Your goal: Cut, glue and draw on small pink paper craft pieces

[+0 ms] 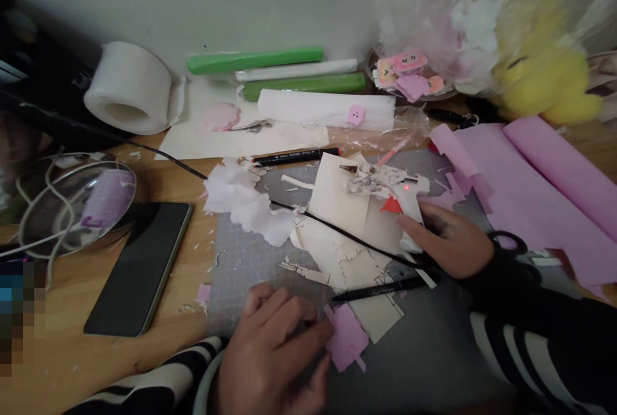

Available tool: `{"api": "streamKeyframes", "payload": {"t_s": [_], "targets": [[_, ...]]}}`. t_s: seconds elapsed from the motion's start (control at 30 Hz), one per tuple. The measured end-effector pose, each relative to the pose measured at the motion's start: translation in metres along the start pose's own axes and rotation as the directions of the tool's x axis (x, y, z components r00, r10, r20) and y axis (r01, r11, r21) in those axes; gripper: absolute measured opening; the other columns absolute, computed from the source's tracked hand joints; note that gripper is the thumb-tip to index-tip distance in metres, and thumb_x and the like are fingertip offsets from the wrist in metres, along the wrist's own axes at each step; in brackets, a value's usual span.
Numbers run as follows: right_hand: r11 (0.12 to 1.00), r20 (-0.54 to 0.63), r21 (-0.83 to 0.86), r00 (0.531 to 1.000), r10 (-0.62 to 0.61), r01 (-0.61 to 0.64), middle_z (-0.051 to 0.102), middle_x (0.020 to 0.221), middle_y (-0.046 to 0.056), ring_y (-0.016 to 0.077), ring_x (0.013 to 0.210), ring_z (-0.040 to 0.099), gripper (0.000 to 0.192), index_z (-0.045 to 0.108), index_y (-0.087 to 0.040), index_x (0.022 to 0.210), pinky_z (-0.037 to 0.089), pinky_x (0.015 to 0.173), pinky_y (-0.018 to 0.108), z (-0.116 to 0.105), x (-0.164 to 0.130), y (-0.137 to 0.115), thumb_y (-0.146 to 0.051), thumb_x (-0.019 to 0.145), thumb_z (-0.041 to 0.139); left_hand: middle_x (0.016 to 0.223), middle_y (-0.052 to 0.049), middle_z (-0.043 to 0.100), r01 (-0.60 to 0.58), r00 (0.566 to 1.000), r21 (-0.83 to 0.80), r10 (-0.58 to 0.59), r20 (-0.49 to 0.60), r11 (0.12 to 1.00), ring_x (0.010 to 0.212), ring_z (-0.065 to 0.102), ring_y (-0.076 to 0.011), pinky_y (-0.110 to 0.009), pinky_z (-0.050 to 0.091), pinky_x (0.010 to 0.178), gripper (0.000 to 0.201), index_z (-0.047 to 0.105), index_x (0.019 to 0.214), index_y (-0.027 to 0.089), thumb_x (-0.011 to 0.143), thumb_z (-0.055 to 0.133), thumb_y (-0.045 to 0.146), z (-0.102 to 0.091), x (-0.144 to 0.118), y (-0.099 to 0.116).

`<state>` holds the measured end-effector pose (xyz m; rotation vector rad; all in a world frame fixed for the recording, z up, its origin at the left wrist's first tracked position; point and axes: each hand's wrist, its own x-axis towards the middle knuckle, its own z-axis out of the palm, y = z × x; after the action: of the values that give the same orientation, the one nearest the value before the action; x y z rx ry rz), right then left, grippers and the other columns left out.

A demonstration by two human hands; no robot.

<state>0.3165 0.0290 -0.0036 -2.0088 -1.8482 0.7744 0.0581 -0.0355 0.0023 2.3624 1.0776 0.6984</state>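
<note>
My right hand (450, 238) is wrapped round the handle of a white hot glue gun (411, 206). The gun has a red trigger and a lit red light, and its dirty metal nozzle points left over cream paper scraps (337, 200). Lower down, my left hand (279, 351) has curled fingers, with the index finger and thumb at the left edge of a pink paper cutout (348, 338). Exactly how they grip it is partly hidden. A black pen (385, 288) lies just above the cutout. Beneath everything is a grey cutting mat (409, 363).
A black cable (347, 233) crosses the mat beside crumpled white tissue (241, 200). On the left are a phone (139, 267), a glass bowl (33, 235) and a paper roll (128, 87). Pink paper (535, 190) and black scissors (511, 243) lie right. Wrapped rolls (303, 84) line the wall.
</note>
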Motion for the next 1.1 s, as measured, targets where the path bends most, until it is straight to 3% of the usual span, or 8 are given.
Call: {"api": "streamKeyframes", "payload": {"t_s": [0.1,0.57,0.67,0.83,0.93,1.03,1.07,1.1], "targets": [[1.0,-0.001,0.004,1.0,0.011,-0.011,0.059,0.062,0.002,0.0184,0.06,0.056,0.044,0.059,-0.022,0.078,0.041,0.054,0.029,0.0,0.0,0.0,-0.061,0.079,0.04,0.07,-0.001,0.058,-0.071,0.997,0.11,0.07,0.015,0.991,0.06,0.049,-0.0145,-0.035,0.026,0.067,0.025,0.063,0.088,0.02,0.066,0.052,0.014,0.001,-0.001,0.001],[1.0,-0.027,-0.026,1.0,0.01,-0.011,0.058,0.06,0.001,0.0186,0.06,0.056,0.041,0.059,-0.022,0.077,0.04,0.055,0.029,0.001,0.0,-0.002,-0.059,0.079,0.04,0.066,0.0,0.058,-0.001,1.0,0.08,0.0,0.015,0.997,0.06,0.046,-0.016,-0.035,0.025,0.065,0.019,0.065,0.081,0.022,0.067,0.054,0.03,0.01,-0.002,0.0],[1.0,-0.025,-0.021,1.0,0.004,-0.005,0.058,0.061,0.001,0.018,0.06,0.055,0.042,0.059,-0.022,0.077,0.039,0.055,0.028,0.001,0.0,-0.002,-0.059,0.079,0.039,0.066,-0.001,0.059,-0.064,0.998,0.083,0.064,0.005,0.994,0.06,0.047,-0.0156,-0.035,0.026,0.065,0.022,0.065,0.084,0.021,0.073,0.051,0.035,0.008,-0.004,-0.002],[1.0,0.0,-0.014,1.0,-0.019,0.019,0.06,0.064,0.002,0.0183,0.063,0.056,0.043,0.059,-0.02,0.079,0.04,0.056,0.028,0.001,0.001,0.002,-0.058,0.08,0.04,0.058,0.002,0.057,-0.216,0.965,0.091,0.226,-0.131,0.972,0.053,0.044,-0.0131,-0.033,0.026,0.06,0.036,0.066,0.084,0.019,0.088,0.036,0.039,0.017,-0.012,-0.004],[0.999,-0.012,-0.011,0.999,-0.035,0.035,0.06,0.064,0.002,0.0182,0.063,0.056,0.042,0.059,-0.02,0.078,0.04,0.055,0.027,0.002,0.001,0.003,-0.058,0.081,0.04,0.055,0.004,0.057,-0.241,0.956,0.159,0.263,-0.129,0.957,0.05,0.045,-0.0129,-0.033,0.023,0.056,0.032,0.066,0.081,0.021,0.091,0.036,0.028,0.025,-0.014,0.001],[0.999,-0.016,0.0,0.999,-0.043,0.043,0.061,0.064,0.002,0.0178,0.062,0.056,0.042,0.059,-0.021,0.078,0.04,0.055,0.027,0.003,0.001,0.004,-0.058,0.081,0.04,0.051,0.007,0.057,-0.235,0.95,0.203,0.269,-0.157,0.95,0.046,0.046,-0.0109,-0.032,0.021,0.052,0.025,0.064,0.071,0.021,0.082,0.046,0.007,0.021,-0.008,0.008],[0.999,-0.018,0.002,0.999,-0.036,0.036,0.061,0.065,0.002,0.0178,0.062,0.056,0.042,0.059,-0.021,0.078,0.04,0.055,0.027,0.003,0.001,0.004,-0.058,0.08,0.04,0.051,0.008,0.058,-0.249,0.953,0.211,0.278,-0.123,0.945,0.046,0.047,-0.0104,-0.031,0.022,0.051,0.024,0.064,0.071,0.021,0.08,0.048,0.004,0.018,-0.005,0.01],[1.0,-0.019,0.002,1.0,-0.025,0.025,0.061,0.065,0.002,0.0178,0.062,0.056,0.043,0.059,-0.021,0.079,0.04,0.056,0.028,0.003,0.001,0.004,-0.059,0.08,0.039,0.054,0.008,0.06,-0.291,0.953,0.216,0.302,-0.02,0.932,0.048,0.05,-0.0103,-0.031,0.024,0.051,0.021,0.064,0.074,0.02,0.08,0.049,0.006,0.014,-0.003,0.012]]}}
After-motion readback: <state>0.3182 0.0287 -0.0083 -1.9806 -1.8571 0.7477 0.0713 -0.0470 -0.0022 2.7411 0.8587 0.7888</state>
